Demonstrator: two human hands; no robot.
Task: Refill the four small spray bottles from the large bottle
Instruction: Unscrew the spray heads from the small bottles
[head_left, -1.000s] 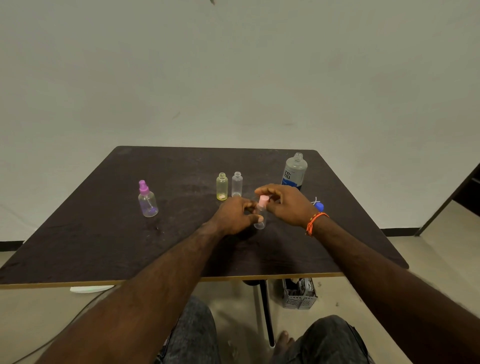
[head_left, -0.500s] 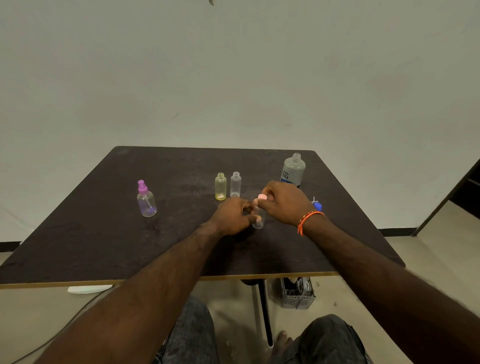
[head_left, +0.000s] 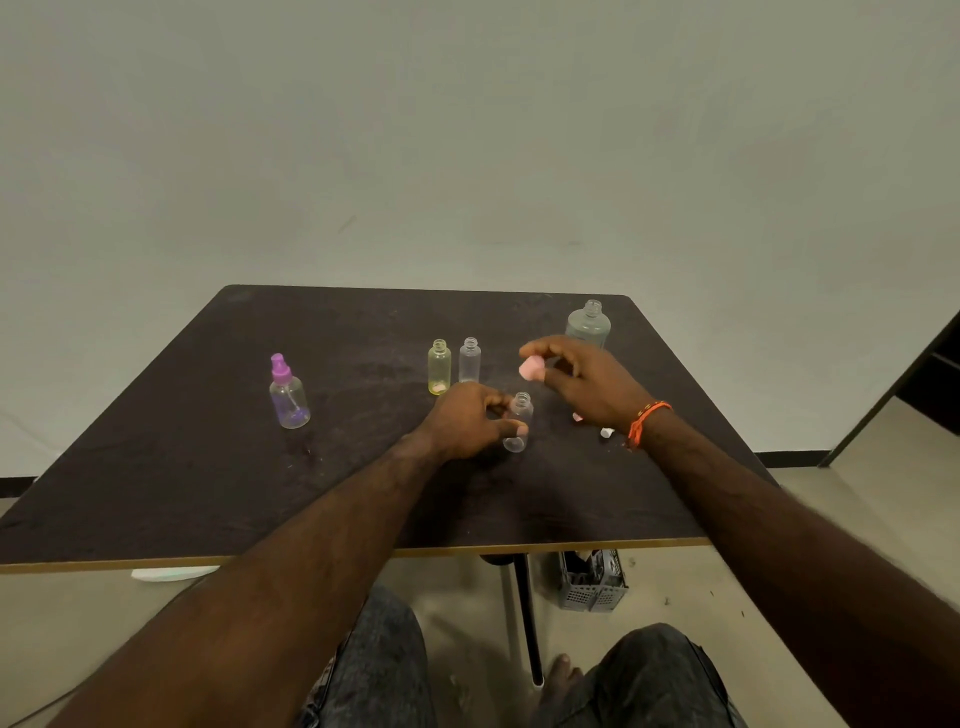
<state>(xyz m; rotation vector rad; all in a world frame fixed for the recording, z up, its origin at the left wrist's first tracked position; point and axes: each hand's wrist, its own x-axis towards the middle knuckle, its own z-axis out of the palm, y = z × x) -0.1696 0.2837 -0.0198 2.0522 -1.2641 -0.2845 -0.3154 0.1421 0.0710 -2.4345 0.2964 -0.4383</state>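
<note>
My left hand (head_left: 467, 418) grips a small clear bottle (head_left: 518, 421) standing on the dark table (head_left: 208, 467); its neck is uncapped. Above and to the right of it, my right hand (head_left: 587, 382) pinches the pink spray cap (head_left: 531, 368), lifted clear of the bottle. Behind them stand an uncapped yellow bottle (head_left: 439, 366) and an uncapped clear bottle (head_left: 469, 359). A purple-capped spray bottle (head_left: 288, 395) stands apart at the left. The large uncapped bottle (head_left: 588, 325) stands at the far right, partly hidden by my right hand.
Small loose caps (head_left: 605, 431) lie on the table under my right wrist. A grey basket (head_left: 592, 582) sits on the floor beneath the table's front edge, by the table leg (head_left: 527, 623). My knees are below the front edge.
My right hand has lifted the pink spray cap off the small clear bottle and moved it up and to the right. My left hand has stayed on the bottle.
</note>
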